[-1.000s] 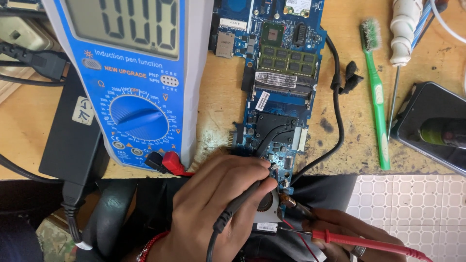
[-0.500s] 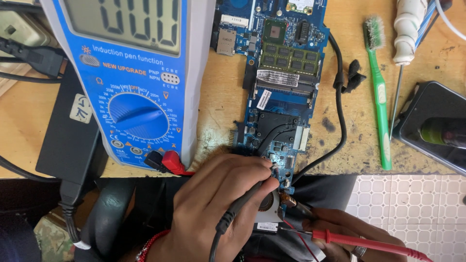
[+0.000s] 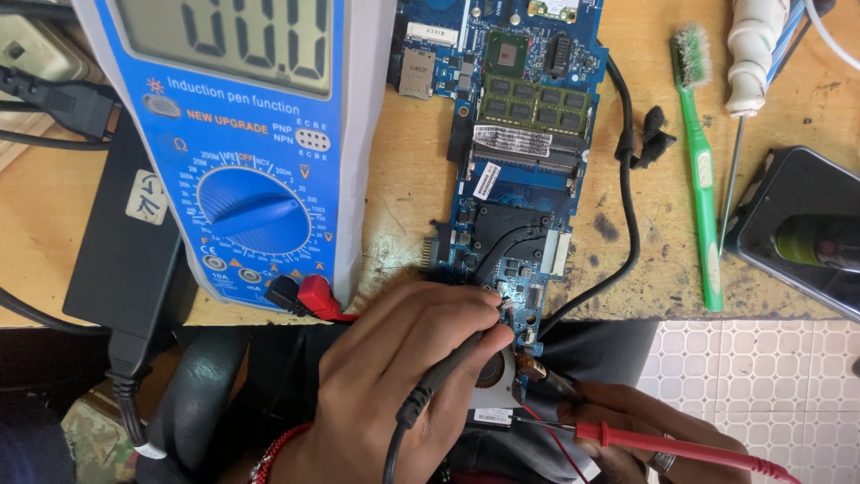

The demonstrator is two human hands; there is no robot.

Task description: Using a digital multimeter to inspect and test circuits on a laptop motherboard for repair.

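A blue laptop circuit board (image 3: 524, 134) lies on the wooden bench, its near end hanging over the bench edge. My left hand (image 3: 394, 376) grips a black meter probe (image 3: 448, 367) and presses its tip onto small parts at the board's near end. My right hand (image 3: 627, 430), low at the bottom edge, holds a red meter probe (image 3: 663, 444) whose thin tip points left, beside the board's near end by a round fan. A large blue multimeter (image 3: 251, 152) stands at left, red and black plugs in its sockets.
A black power brick (image 3: 125, 242) with cables lies left of the meter. A green toothbrush (image 3: 703, 170), a screwdriver (image 3: 739, 134) and a dark phone (image 3: 802, 233) lie at right. A black cable (image 3: 627, 206) runs along the board's right side. White tiled floor shows at lower right.
The view has shifted slightly; both hands keep their probes at the board's near end with almost no movement.
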